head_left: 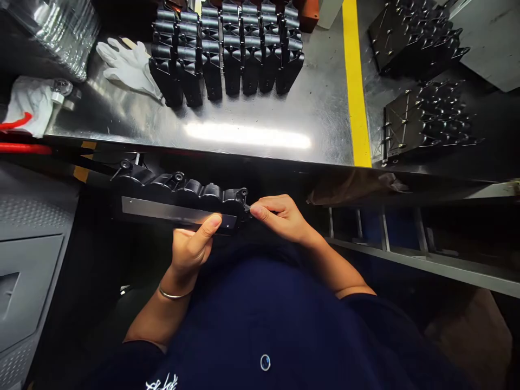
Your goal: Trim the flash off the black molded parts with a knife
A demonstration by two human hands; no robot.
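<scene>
A long black moulded plastic part [190,189] with rounded humps along its top is held in front of my body, just off the bench's front edge. Along its near side runs a flat silvery strip [162,210]. My left hand [195,244] grips the part from below, its thumb pressed on the strip near the right end. At that same end, the thumb and forefinger of my right hand [280,216] are pinched together against the part's tip. Whatever lies between those fingertips is too small to make out.
Several similar black parts [231,65] stand in a row on the metal bench [325,108]. White gloves [130,67] lie to their left. Beyond a yellow stripe [357,81] sit more black parts [406,119]. A grey cabinet [32,260] stands at lower left, a metal rack [406,257] at right.
</scene>
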